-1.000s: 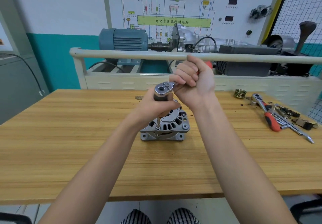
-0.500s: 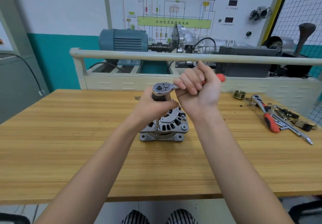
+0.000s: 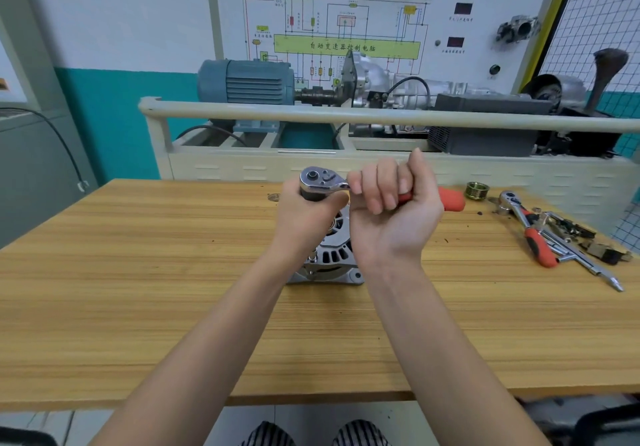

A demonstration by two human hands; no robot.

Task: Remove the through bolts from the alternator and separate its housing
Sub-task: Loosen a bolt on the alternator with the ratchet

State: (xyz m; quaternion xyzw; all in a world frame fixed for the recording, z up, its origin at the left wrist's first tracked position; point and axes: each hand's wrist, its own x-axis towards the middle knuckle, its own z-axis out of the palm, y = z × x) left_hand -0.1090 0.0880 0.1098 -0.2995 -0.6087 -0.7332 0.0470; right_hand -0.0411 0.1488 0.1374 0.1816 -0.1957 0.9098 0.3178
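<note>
The alternator (image 3: 332, 258) is sitting on the table (image 3: 138, 289), mid-width, partly hidden by both hands. Directly above it, the left hand (image 3: 304, 220) is curling round the socket under the ratchet (image 3: 320, 180) head. The right hand (image 3: 391, 210) is gripping the ratchet's red handle, just right of the alternator. Further right, a brass pulley (image 3: 477, 190) and loose tools (image 3: 554, 241) are lying.
</note>
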